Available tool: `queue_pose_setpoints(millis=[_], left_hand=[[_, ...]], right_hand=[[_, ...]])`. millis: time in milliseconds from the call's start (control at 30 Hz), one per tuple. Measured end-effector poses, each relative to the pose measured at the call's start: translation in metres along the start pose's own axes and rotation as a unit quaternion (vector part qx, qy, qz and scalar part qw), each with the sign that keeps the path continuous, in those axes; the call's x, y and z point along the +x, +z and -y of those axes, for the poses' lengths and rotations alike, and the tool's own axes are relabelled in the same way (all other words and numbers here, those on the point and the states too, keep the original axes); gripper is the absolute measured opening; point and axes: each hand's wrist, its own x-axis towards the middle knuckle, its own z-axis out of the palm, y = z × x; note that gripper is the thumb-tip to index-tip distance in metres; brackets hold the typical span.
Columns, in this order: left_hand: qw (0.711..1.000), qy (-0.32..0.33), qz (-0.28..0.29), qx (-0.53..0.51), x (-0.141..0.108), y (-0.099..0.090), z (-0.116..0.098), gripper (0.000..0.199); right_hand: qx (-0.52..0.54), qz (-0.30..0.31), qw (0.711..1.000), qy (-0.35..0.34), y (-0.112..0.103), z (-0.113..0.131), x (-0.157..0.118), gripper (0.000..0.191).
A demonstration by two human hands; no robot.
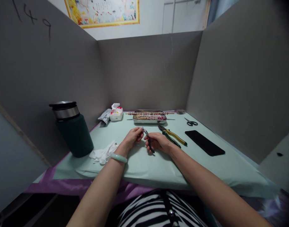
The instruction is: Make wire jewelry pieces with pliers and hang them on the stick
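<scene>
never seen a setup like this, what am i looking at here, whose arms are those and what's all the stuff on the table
There is no machine here: a person works with two bare hands. The one picture comes from a camera worn on the head, looking forward and down.

The right hand holds small pliers. The left hand is pinched near their tips; anything between its fingertips is too small to make out.

On the pale green table cover, a metal tray stands beyond the hands, with beaded rods across it. To the right lie yellow-and-green-handled pliers, scissors and a flat black object. To the left are a teal bottle and crumpled tissue.
</scene>
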Motion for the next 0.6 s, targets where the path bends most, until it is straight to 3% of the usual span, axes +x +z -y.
queue_pose_setpoints(millis=[233, 600], left_hand=[[1.000, -0.010, 0.008, -0.009, -0.0009, 0.0008, -0.0017, 0.035], [1.000, -0.025, -0.013, -0.006, 0.0003, -0.0010, 0.0022, 0.034]], right_hand=[[0.021, 0.019, 1.000, -0.010, -0.0014, 0.0021, -0.0017, 0.022], [-0.057, -0.064, 0.996, -0.014, 0.0074, -0.0015, 0.0014, 0.016]])
